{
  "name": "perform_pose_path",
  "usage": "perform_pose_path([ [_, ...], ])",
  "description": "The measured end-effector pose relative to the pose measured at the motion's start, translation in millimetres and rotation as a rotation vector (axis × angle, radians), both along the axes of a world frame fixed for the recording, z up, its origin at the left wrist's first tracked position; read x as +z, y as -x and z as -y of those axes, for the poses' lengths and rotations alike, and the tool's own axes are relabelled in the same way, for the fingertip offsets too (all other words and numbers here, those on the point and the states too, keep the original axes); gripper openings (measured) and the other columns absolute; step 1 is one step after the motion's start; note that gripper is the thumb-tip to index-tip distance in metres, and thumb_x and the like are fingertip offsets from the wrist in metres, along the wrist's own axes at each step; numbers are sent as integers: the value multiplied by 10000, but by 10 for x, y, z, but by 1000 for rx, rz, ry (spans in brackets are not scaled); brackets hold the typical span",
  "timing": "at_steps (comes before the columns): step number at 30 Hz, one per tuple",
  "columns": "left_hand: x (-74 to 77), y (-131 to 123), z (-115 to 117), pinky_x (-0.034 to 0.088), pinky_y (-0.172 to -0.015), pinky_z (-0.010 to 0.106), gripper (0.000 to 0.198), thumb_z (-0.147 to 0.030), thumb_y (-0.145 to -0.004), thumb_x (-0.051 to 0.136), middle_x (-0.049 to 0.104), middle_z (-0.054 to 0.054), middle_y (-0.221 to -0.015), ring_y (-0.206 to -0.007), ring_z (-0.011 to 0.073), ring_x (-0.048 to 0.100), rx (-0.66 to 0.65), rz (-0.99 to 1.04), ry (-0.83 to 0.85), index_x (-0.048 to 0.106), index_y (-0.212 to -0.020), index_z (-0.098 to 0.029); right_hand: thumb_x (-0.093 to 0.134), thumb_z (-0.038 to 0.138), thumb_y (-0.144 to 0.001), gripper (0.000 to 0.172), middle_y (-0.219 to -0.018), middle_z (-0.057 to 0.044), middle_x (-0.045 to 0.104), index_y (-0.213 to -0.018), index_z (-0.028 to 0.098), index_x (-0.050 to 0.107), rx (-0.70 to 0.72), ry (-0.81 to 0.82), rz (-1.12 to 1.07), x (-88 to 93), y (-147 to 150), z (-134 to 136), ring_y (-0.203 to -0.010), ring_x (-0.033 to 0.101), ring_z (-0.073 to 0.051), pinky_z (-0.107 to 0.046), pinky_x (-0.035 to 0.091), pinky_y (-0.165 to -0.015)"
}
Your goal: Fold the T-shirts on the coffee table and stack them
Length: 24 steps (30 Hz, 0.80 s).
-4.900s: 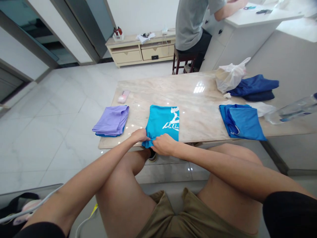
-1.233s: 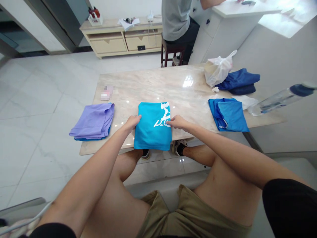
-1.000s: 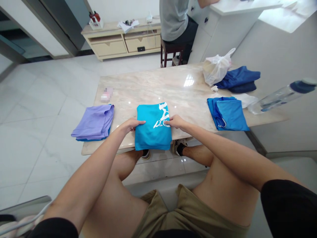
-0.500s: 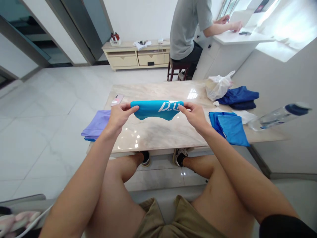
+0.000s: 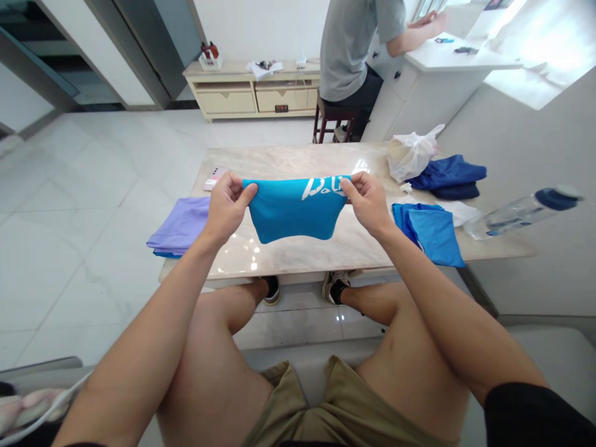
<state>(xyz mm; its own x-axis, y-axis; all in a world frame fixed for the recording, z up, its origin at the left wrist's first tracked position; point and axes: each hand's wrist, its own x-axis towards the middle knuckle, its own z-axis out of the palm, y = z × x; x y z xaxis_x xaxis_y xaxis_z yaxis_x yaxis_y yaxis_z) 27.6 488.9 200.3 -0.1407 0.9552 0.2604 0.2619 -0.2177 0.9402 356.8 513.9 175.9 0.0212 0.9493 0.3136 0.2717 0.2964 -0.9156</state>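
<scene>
Between my two hands a bright blue cloth point(image 5: 293, 214) with white lettering near its upper right is stretched above the table. My left hand point(image 5: 228, 208) pinches its upper left corner between thumb and fingers. At the upper right corner my right hand point(image 5: 370, 202) grips it the same way. The cloth's lower edge hangs free and curves upward in the middle. Left of my left hand lies a folded lilac cloth point(image 5: 179, 223) with blue fabric under it. Folded blue cloths point(image 5: 433, 233) lie to the right of my right hand.
On the marble-topped table point(image 5: 288, 261) are a phone point(image 5: 215, 179), a white plastic bag point(image 5: 414, 152), dark blue fabric point(image 5: 449, 174) and a clear bottle point(image 5: 516, 214). Beyond it, a person in a grey shirt point(image 5: 347, 56) sits on a stool by a white counter point(image 5: 451, 59). A low cabinet point(image 5: 228, 102) lines the wall.
The blue cloth has tipped so more of its face shows, its lower edge hanging further down. Both hands keep their grip and have risen slightly. The seated person's hands have shifted.
</scene>
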Motion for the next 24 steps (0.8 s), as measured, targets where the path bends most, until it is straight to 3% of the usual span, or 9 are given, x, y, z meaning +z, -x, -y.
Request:
perform_pose_path([
  [3, -91, -23, -43, 521, -647, 228, 535, -691, -888, 839, 586, -40, -762, -724, 141, 629, 31, -10, 35, 520, -923, -263, 744, 752, -952, 516, -822, -21, 687, -948, 250, 623, -36, 56, 42, -52, 18, -6, -792, 674, -201, -299, 572, -668],
  [7, -260, -41, -107, 503, -614, 221, 476, -649, -926, 804, 612, -40, -756, -661, 126, 600, 45, -57, 206, 533, -949, -258, 740, 652, -982, 435, -855, -43, 728, -957, 228, 644, -89, 89, 152, -176, 22, -55, -838, 712, -212, -294, 582, -709],
  [10, -447, 23, -154, 560, -659, 276, 419, -575, -907, 821, 694, -1, -784, -669, 161, 672, -37, -131, 488, 569, -931, -242, 758, 497, -1003, 319, -868, -63, 764, -1035, 192, 670, -38, 360, 249, -342, -22, -120, -767, 722, -203, -294, 587, -684],
  [13, -656, 178, -199, 588, -771, 342, 291, -411, -832, 844, 732, 63, -747, -799, 259, 771, -25, -457, 638, 621, -785, -228, 743, 278, -997, 234, -935, -134, 815, -1173, 126, 718, -1, 643, 534, -504, -122, -164, -823, 774, -239, -328, 606, -759],
  [16, -823, 352, -240, 567, -833, 373, 199, -332, -765, 805, 738, 96, -690, -888, 334, 794, 5, -794, 630, 659, -664, -242, 662, 186, -999, 271, -1158, -233, 828, -1228, 108, 786, -49, 604, 934, -606, -227, -166, -1078, 799, -336, -397, 596, -918],
  [18, -880, 422, -262, 557, -812, 365, 187, -368, -772, 772, 762, 102, -699, -867, 332, 792, -68, -845, 648, 690, -652, -249, 623, 202, -1020, 286, -1260, -250, 811, -1207, 125, 825, -22, 561, 1088, -633, -261, -147, -1176, 782, -375, -418, 586, -958],
  [21, -867, 398, -264, 558, -816, 355, 217, -440, -841, 722, 812, 106, -812, -857, 310, 781, -200, -865, 569, 759, -751, -246, 585, 234, -1054, 304, -1226, -238, 823, -1174, 122, 841, 98, 555, 1169, -630, -224, -89, -1154, 787, -373, -413, 591, -950],
  [24, -806, 180, -196, 578, -936, 375, 265, -459, -931, 672, 833, 115, -1018, -983, 314, 783, -366, -875, 407, 805, -968, -233, 569, 223, -1067, 320, -1248, -208, 819, -1250, 117, 810, 302, 402, 1142, -637, -76, 28, -1176, 775, -346, -415, 592, -1014],
])
